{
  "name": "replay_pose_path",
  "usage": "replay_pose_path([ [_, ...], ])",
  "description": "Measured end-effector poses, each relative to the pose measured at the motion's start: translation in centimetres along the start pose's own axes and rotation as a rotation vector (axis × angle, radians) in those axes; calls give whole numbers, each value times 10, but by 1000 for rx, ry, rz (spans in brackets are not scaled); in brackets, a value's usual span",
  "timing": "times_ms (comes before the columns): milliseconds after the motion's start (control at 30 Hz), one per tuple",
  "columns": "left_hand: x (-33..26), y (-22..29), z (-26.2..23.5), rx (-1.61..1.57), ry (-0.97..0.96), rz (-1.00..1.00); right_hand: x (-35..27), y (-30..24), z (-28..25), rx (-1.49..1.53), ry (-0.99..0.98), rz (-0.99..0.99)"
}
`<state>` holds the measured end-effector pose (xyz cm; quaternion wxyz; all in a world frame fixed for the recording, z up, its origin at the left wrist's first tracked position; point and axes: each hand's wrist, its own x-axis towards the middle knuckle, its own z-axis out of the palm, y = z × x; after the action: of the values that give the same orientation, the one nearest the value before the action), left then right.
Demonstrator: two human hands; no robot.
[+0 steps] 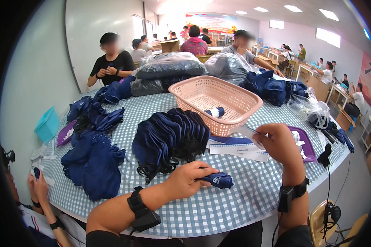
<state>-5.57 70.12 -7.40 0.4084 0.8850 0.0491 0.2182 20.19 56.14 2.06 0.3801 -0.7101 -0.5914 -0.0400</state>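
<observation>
My left hand (pixel 191 178) is closed around a rolled navy fabric bundle (pixel 219 180) with white print, just above the checked tablecloth. My right hand (pixel 274 142), raised to the right, pinches a pale, slightly see-through strip (pixel 248 132). Beneath that strip lie white paper bands (pixel 237 149) with blue markings. Left of them, a fanned stack of navy fabric pieces (pixel 167 133) with black cords rests on the table. Behind stands a pink perforated basket (pixel 235 101) holding a navy roll wrapped in a white band (pixel 215 112).
Loose navy fabric (pixel 95 164) is heaped at left. Plastic-wrapped bundles (pixel 169 66) stand at the back. A purple tray (pixel 308 144) sits right of my right hand. Co-workers sit across and at the left edge; a co-worker's hands (pixel 38 185) hold a navy piece. Chairs (pixel 320 220) are at lower right.
</observation>
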Motion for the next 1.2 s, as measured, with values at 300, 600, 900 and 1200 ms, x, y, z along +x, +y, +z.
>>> replay_pose_path([
  [300, 32, 21, -16, 143, -82, 189, 8, 16, -3, -81, -41, 138],
  [600, 101, -4, 22, -17, -237, 103, 3, 20, -14, -83, 57, 178],
  [900, 105, -30, 35, -37, -260, 5, -1, 24, -24, -13, 302, 234],
  [1200, 105, -32, 35, -34, -269, 13, -3, 25, -33, 95, 572, 192],
])
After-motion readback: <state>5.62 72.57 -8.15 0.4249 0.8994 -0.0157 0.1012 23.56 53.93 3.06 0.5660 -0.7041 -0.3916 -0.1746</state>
